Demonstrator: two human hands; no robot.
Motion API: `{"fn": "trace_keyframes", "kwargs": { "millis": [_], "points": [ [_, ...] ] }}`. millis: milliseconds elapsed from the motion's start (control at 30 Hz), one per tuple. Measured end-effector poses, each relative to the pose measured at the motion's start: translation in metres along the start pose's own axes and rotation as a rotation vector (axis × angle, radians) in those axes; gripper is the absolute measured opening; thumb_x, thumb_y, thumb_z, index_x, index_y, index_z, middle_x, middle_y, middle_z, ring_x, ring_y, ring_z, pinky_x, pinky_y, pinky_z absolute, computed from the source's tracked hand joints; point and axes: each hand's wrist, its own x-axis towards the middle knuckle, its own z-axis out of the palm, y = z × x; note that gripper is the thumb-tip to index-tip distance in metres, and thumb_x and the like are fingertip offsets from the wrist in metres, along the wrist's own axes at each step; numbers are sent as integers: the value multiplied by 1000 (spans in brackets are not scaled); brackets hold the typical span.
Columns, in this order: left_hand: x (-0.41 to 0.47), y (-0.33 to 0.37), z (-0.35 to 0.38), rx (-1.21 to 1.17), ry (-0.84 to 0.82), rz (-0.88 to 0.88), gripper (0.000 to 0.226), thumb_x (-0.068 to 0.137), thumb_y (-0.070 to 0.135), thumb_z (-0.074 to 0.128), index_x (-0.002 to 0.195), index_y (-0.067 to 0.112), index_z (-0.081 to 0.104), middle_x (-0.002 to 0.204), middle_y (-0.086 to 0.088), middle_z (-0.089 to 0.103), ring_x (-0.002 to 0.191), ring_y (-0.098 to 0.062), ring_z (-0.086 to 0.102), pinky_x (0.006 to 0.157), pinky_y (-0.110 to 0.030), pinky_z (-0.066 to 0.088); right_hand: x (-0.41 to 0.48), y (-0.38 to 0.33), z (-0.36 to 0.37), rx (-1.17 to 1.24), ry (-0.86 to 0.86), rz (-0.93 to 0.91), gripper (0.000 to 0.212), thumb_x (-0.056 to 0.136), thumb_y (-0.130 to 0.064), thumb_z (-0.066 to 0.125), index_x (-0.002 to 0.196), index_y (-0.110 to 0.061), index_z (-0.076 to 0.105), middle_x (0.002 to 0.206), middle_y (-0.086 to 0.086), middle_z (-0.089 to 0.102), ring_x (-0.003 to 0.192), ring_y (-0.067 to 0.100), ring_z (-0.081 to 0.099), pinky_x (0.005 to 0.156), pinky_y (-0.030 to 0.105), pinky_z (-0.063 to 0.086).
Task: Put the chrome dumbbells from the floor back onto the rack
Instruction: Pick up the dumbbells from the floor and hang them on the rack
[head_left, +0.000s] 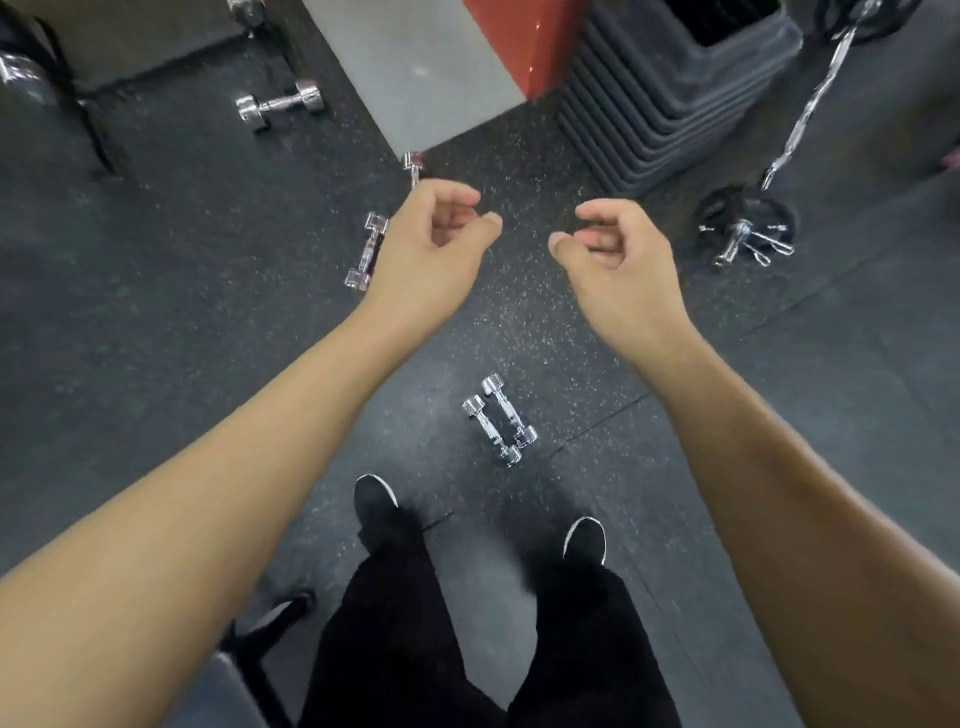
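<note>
Five floor dumbbells (280, 105) (413, 165) (367, 250) (490, 430) (510, 411), two hands (434, 244) (621, 254) — one barbell (815, 98)

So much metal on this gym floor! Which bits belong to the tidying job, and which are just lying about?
Job: nearest chrome dumbbell pair; dumbbell beside the left hand; bigger dumbbell farther off; right hand (both empty).
Lying about: curl bar with plates; stacked grey steps; red pillar.

Dark speckled rubber floor (208, 270), two chrome dumbbells (508, 411) side by side, larger dumbbell (279, 105) farther off
</note>
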Motion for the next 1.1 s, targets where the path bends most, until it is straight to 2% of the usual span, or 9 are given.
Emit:
{"fn": "trace_keyframes", "kwargs": {
  "millis": [133,300,400,500,633,867,967,1100],
  "points": [
    [-23,-42,66,0,97,-81,23,96,23,69,117,16,64,101,9,64,80,7,57,71,-5,42,2,74,-17,-27,-126,19,35,88,-46,71,120,-38,60,111,-11,65,103,14,67,95,44,57],
    [-60,-125,137,-59,206,-313,20,95,25,69,114,21,65,92,15,61,66,16,54,63,-2,39,4,166,-37,-80,-242,103,34,93,-44,69,125,-36,59,114,-13,64,108,11,66,98,45,56],
    [-77,-177,162,-81,267,-444,18,96,25,67,114,23,64,91,16,63,62,17,54,59,-3,40,7,216,-35,-102,-298,176,34,96,-44,66,127,-36,57,117,-14,64,108,10,66,88,37,57],
    [-88,-222,175,-87,301,-532,17,97,27,66,114,25,63,93,15,63,73,8,57,67,-12,42,10,256,-23,-126,-341,220,34,97,-43,65,129,-36,56,119,-13,63,106,11,67,80,32,56],
    [-85,-275,190,-103,310,-597,17,97,28,66,113,24,64,96,14,64,80,0,57,73,-19,43,22,302,-2,-198,-353,264,33,96,-45,64,128,-39,55,119,-16,62,105,14,67,78,36,58],
    [-51,-357,218,-72,235,-654,15,98,26,64,113,25,64,104,8,64,85,-4,57,72,-19,41,59,378,47,-274,-354,281,37,99,-42,62,134,-34,54,119,-15,60,93,1,62,61,23,46],
    [-30,-403,234,-71,262,-676,16,99,25,63,114,22,64,99,11,62,78,0,56,64,-12,40,83,423,81,-309,-379,294,39,100,-40,62,136,-32,53,119,-12,60,90,-2,60,60,21,43],
    [-5,-467,264,-104,316,-717,15,99,24,63,113,20,63,91,12,62,62,5,54,50,-4,38,118,486,132,-386,-483,286,40,101,-37,60,138,-27,51,115,-10,62,83,4,62,58,23,43]
  ]
}}
